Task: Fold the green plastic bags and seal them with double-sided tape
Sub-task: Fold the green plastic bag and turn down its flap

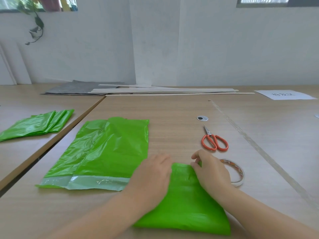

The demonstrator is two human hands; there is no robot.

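Head view: left hand [151, 176], fingers flat, presses the left edge of the folded green plastic bag [186, 204]; right hand [211, 173] pinches its far edge. A ring-shaped roll of double-sided tape [239, 175] lies just right of the right hand, with orange-handled metal scissors [214, 140] beyond it. The wooden counter [172, 118] stretches ahead of both hands.

A pair of orange-handled metal scissors [210, 134] lies shut on the light wood-grain table [181, 107], just in front of a round silver cable grommet [202, 118]. At the far edge lie a bundle of long pale wooden sticks [164, 91], a flat grey sheet [77, 88] and 1 white paper sheet with printed characters [284, 95]. A dark trailing vine [37, 26] hangs against the white wall [172, 49].
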